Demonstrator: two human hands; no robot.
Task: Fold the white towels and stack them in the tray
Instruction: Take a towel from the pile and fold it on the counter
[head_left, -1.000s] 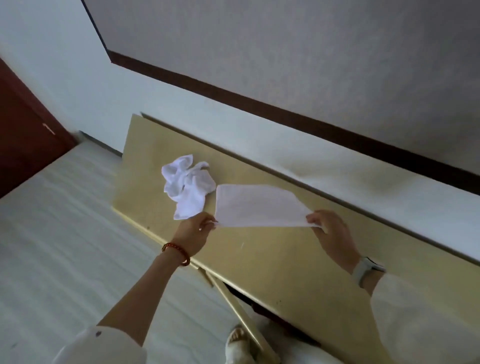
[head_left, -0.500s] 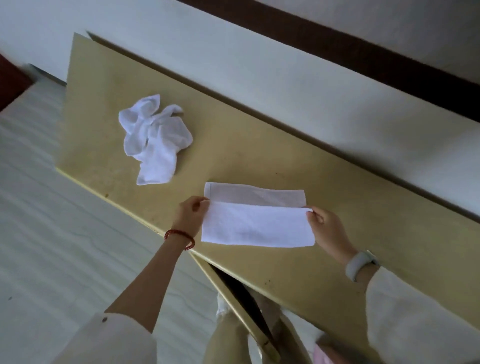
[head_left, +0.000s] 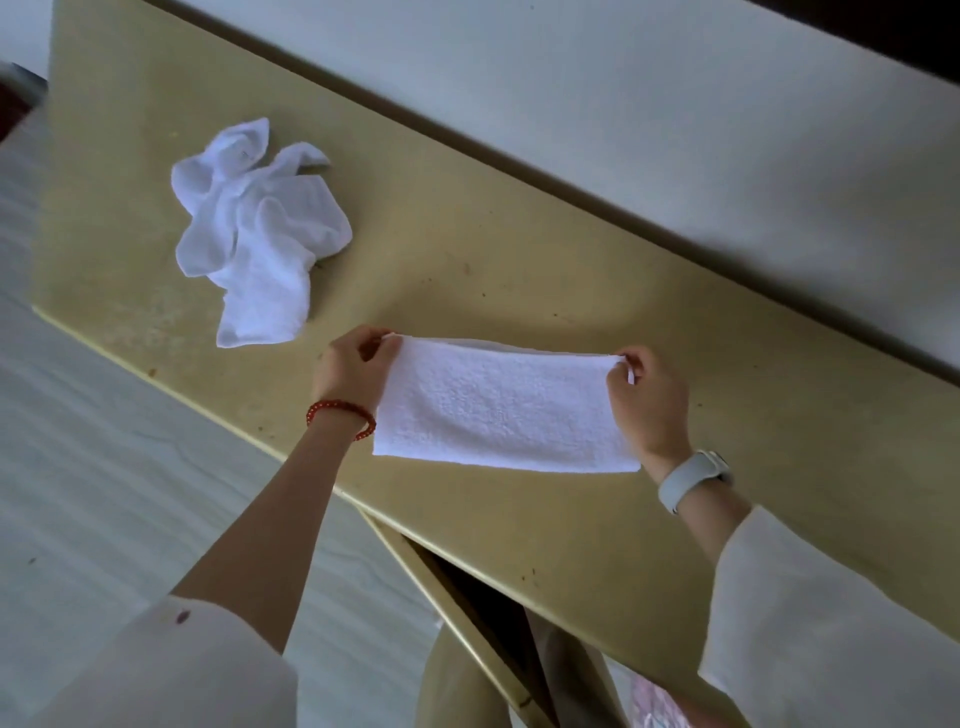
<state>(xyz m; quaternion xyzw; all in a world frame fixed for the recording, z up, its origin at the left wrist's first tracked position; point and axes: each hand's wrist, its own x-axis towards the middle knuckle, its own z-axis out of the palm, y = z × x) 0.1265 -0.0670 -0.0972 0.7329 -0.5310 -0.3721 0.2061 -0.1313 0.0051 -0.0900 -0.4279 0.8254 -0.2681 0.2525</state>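
Now, item one: folded towel (head_left: 503, 408), white terry, a long band doubled over on itself. Half a second ago its upper layer lay short of the far edge, with a strip of the lower layer showing; that strip is now covered, and only a sliver of the under edge shows along the far side. A second ago the same towel was held as a wider sheet.

Item two: crumpled towel (head_left: 257, 234), white, unfolded, lying in a heap well to the left of the folded one, as in both earlier frames.

Item three: surface (head_left: 519, 249), a long yellowish top, flecked with small marks, its far edge set against a pale wall (head_left: 649, 104). Both towels lie on it. Pale wood-grain floor (head_left: 104, 467) to the left and below; a dark strip at the upper right corner.

Item four: left hand (head_left: 349, 366), red bead bracelet (head_left: 340, 411) at the wrist, sleeve white. Grip: thumb and fingers pinch the towel's far left corner.

Item five: right hand (head_left: 649, 402), pale watch (head_left: 693, 478) on the wrist, white sleeve. Grip: fingertips pinch the far right corner, palm turned down beside the towel's right end.

No tray is in view.
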